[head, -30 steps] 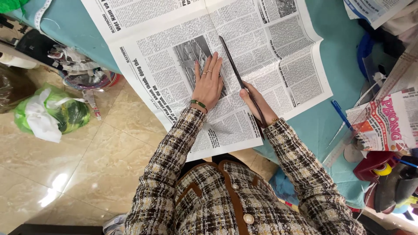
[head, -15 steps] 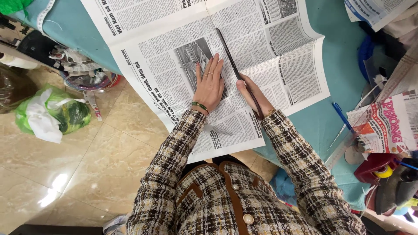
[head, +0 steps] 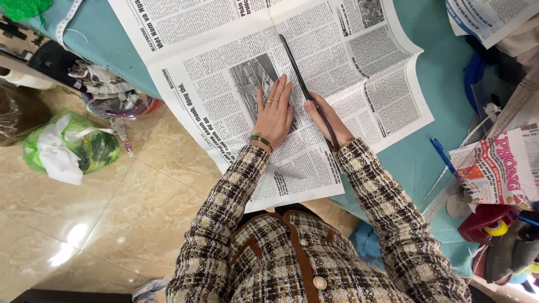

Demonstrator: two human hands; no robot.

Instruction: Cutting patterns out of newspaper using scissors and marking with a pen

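Observation:
An open newspaper (head: 236, 62) lies spread on a teal-covered table (head: 432, 146). My left hand (head: 273, 115) presses flat on the page, fingers apart, a ring on one finger and a green bangle at the wrist. My right hand (head: 324, 119) grips a long dark thin stick-like tool (head: 300, 78) that lies along the paper's centre fold, its tip pointing away from me. Both sleeves are brown checked tweed.
At the table's right lie a blue pen (head: 443, 157), a folded coloured newspaper (head: 505, 168) and a clear ruler (head: 505, 120). A green and white plastic bag (head: 67, 148) sits on the tiled floor at left. Cloth scraps in a bowl (head: 115, 95) are under the table edge.
Both hands and the tool have slid a little to the left and farther up the fold. The view has shifted slightly.

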